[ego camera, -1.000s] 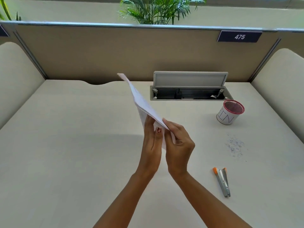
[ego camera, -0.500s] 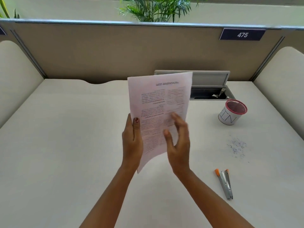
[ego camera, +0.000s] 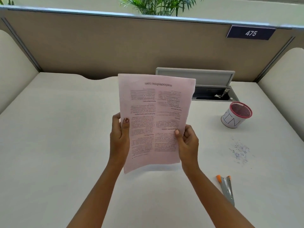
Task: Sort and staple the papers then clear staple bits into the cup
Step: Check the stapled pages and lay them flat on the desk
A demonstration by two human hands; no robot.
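Papers [ego camera: 154, 122] hang upright over the desk [ego camera: 65, 129], text upside down, pinched at either side edge between thumb and fingers of left hand [ego camera: 119, 137] and right hand [ego camera: 187, 142]; freeing one for the stapler [ego camera: 227, 189] could let sheets fan apart.
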